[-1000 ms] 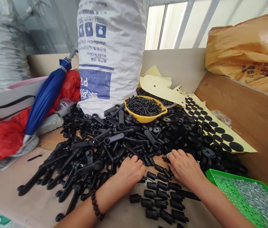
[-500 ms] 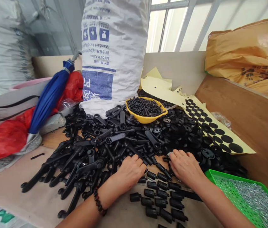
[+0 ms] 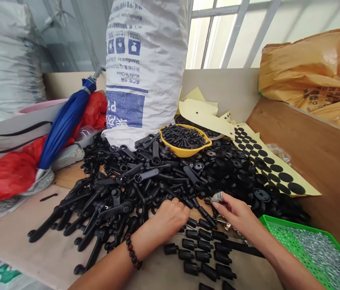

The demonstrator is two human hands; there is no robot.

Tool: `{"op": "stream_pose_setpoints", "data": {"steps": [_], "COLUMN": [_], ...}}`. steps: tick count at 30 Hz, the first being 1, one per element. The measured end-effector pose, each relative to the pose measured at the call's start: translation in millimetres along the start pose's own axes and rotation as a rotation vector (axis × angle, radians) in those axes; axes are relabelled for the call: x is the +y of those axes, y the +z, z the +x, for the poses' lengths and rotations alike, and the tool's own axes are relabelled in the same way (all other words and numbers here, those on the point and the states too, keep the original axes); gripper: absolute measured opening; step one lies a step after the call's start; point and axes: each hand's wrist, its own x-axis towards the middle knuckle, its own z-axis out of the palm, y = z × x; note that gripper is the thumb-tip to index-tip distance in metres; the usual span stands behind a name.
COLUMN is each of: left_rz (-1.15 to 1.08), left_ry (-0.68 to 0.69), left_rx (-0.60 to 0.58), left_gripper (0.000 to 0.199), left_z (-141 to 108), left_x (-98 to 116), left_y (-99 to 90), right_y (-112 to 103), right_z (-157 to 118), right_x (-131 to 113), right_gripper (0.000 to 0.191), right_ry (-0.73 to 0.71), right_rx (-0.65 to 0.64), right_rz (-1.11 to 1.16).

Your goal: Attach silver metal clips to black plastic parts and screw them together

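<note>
Turned onto its side since half a second ago, the right hand (image 3: pixel 236 210) now shows its thumb and a grey fingertip wrap (image 3: pixel 217 196), and it uncovers more of the shiny metal pieces (image 3: pixel 227 226) under the palm, while the left hand (image 3: pixel 172 217) keeps its curled pose. With the middle of the view as the hub and twelve on the far side, the right hand is at four o'clock, its thumb and wrapped finger close together beside a small dark part; whether they pinch it cannot be told. At six o'clock, the left hand has its fingers drawn together, palm down, and anything inside them is hidden; beads (image 3: pixel 132 251) circle its wrist. Small black knobs (image 3: pixel 203 245) lie in rough rows at five o'clock, between the two forearms, the farthest ones just beside the hands. A heap of black handles (image 3: pixel 112 203) spreads at eight o'clock, and black discs (image 3: pixel 233 167) pile up between three and four. Near the hub a yellow bowl (image 3: pixel 185 153) holds black screws (image 3: pixel 183 136). Farther out at four stands a green basket (image 3: pixel 298 253) with silvery metal bits (image 3: pixel 326 249); a pale yellow sheet (image 3: pixel 274 155) with black dots slants at three, a white sack (image 3: pixel 157 76) rises at eleven, and a blue umbrella (image 3: pixel 67 125) leans at nine.
</note>
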Motion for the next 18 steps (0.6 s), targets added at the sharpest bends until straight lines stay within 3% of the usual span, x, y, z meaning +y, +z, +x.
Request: {"op": "stream_pose_setpoints", "data": {"steps": [5, 10, 15, 18], "left_rz": [-0.183, -0.382, -0.588, -0.868], "left_ry": [-0.115, -0.260, -0.301, -0.247], "left_rx": [0.108, 0.254, 0.324, 0.328], "left_gripper": [0.002, 0.001, 0.002, 0.004], "left_z": [-2.8, -3.8, -5.9, -6.5], "left_x": [-13.8, -20.2, -2.0, 17.5], "left_y": [5.1, -6.0, -15.7, -15.5], "right_y": [-4.9, -13.5, -16.7, -16.1], "right_z": [-9.0, -19.0, -28.7, -37.8], "right_x": [-22.7, -42.9, -55.8, -61.7], "right_gripper": [0.032, 0.035, 0.034, 0.029], "right_ry": [0.073, 0.131, 0.170, 0.176], "right_rx": [-0.037, -0.018, 0.051, 0.115], "right_rz": [0.337, 0.502, 0.656, 0.737]}}
